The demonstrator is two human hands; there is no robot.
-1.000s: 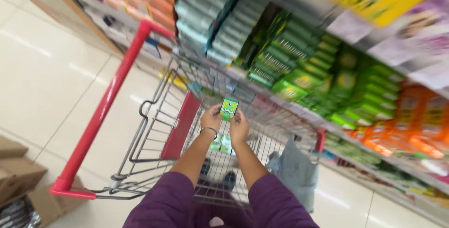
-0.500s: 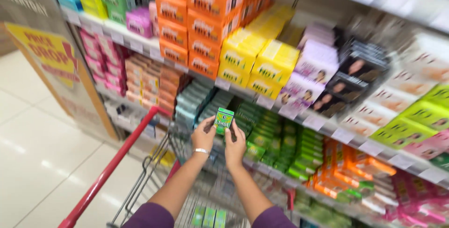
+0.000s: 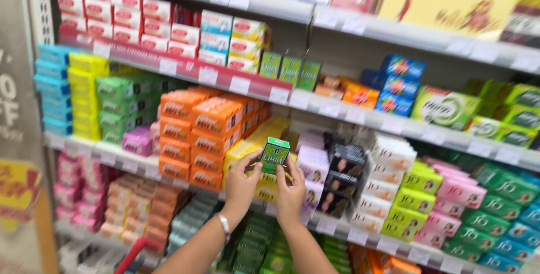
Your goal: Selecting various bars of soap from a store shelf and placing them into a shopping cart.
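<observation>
- Both of the person's hands were raised in front of the shelves, holding one small green box (image 3: 274, 155) between them.
- The left hand (image 3: 241, 185) pinched the box's left edge with thumb and fingertips; a pale band sat on that wrist.
- The right hand (image 3: 291, 189) gripped the box's right and lower edge, fingers closed on it.
- The box stood upright and slightly tilted, printed face toward the person, held in the air just in front of the stack of yellow boxes (image 3: 250, 149) on the middle shelf.
- It did not appear to touch any shelf or other package, so I judged it was neither put down nor slotted into a row.
- To the left of the hands were stacked orange boxes (image 3: 197, 133); to the right, pale purple and black boxes (image 3: 343, 173) with more green and pink ones beyond.
- A red cart handle (image 3: 132, 254) showed blurred at the bottom edge, below the left forearm.
- As far as could be seen, the box was in hand and lifted to eye level among the goods; whether it had a gap waiting for it on the shelf could not be told, because the rows were blurred.
</observation>
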